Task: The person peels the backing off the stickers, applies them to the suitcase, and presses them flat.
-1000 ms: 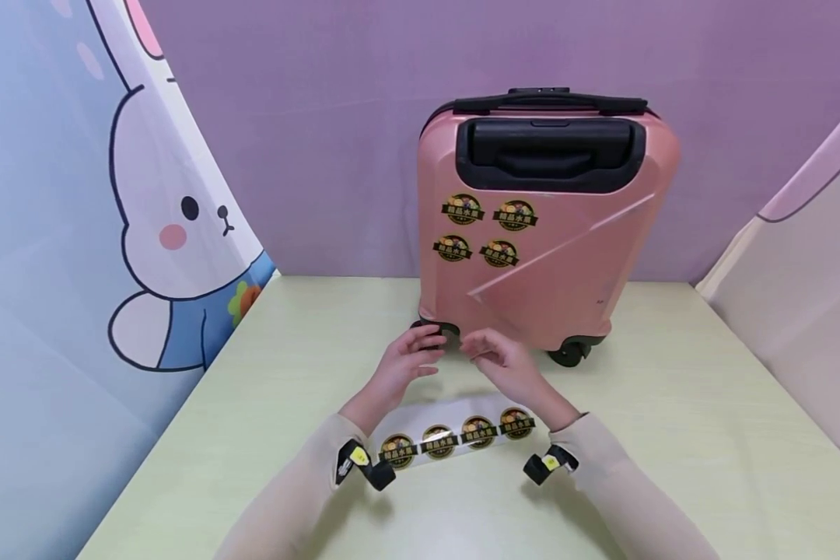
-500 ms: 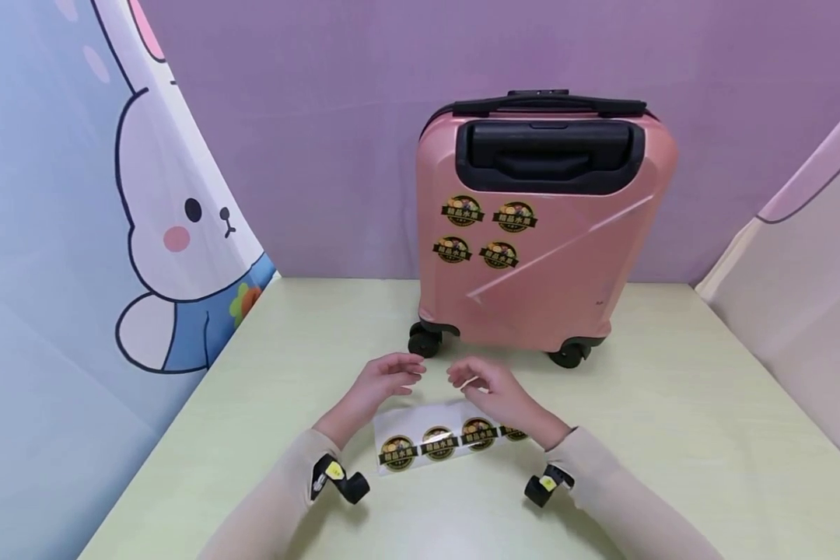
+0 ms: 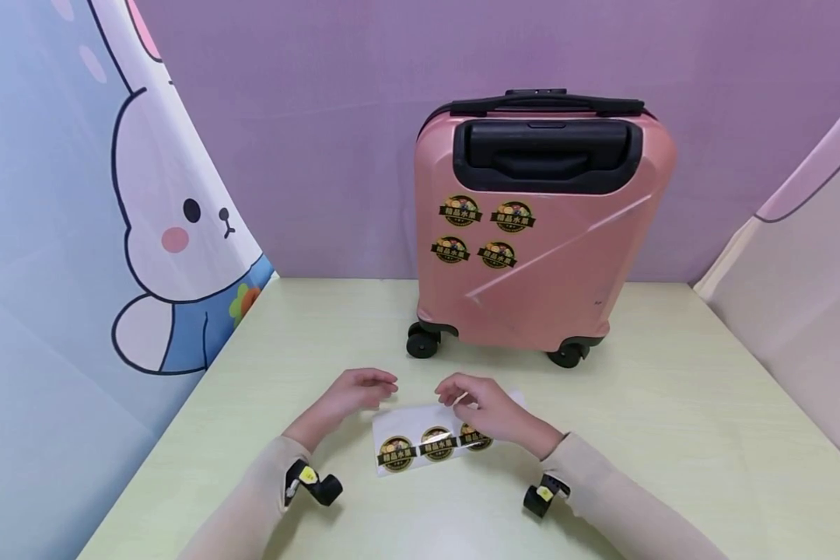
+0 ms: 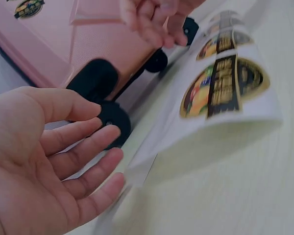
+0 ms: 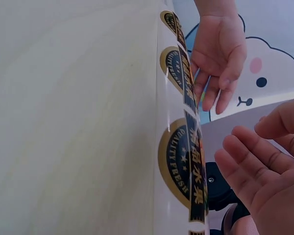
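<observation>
Pink hard-shell suitcase (image 3: 532, 292) is upright on the table (image 3: 644, 443), with four fruit stickers (image 3: 460, 211) on its left half, under the trolley handle (image 3: 549, 148). The sticker sheet (image 3: 407, 422) lies in front of the suitcase, its left end looking slightly lifted in the left wrist view.

Hands are well apart, fingers loosely bent, neither seeming to grip anything: left hand (image 3: 357, 390) is forward of the suitcase and off to its left, right hand (image 3: 486, 404) is over the sheet in front of the suitcase's bottom edge.

My guess is you're about to peel another one. I'd pin the sheet's blank strip, on the side toward the suitcase, with your left, then bend the backing away until a sticker edge pops up. Pinch only that edge or you'll dull the glue. For placing, I'd line it up with the ones on the suitcase, avoid its diagonal ridge, and press from the middle outward
</observation>
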The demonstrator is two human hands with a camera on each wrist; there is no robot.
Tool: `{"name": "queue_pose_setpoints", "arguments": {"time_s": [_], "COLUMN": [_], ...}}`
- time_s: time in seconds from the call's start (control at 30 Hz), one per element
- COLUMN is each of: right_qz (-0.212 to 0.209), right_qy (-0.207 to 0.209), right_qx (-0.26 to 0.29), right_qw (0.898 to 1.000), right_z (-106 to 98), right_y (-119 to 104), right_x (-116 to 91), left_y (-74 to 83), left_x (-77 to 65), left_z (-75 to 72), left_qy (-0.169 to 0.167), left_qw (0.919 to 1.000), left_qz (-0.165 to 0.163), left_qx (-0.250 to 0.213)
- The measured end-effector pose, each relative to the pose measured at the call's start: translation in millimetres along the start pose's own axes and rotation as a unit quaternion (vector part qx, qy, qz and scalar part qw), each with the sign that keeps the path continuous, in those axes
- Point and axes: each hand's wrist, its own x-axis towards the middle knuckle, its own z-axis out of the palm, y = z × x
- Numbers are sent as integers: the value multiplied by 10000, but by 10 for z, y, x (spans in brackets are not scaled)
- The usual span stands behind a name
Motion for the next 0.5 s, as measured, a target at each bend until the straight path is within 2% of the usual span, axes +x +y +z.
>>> {"name": "queue_pose_setpoints", "arguments": {"time_s": [0.2,0.5], "right_qz": [-10,-51], "right_qy": [-267,-559], "right_qx": [-30,-117], "right_qw": [9996,9984], "right_z": [31,43], "right_y": [4,17], "right_x": [-11,-12], "left_y": [-49,-24], "left_x": [-62,-201], "left_z": [-141,-268], "left_qy": [-133,-589], "left_qw": [9993,9950], "left_qz": [-153,-746], "left_qx": [318,312]}}
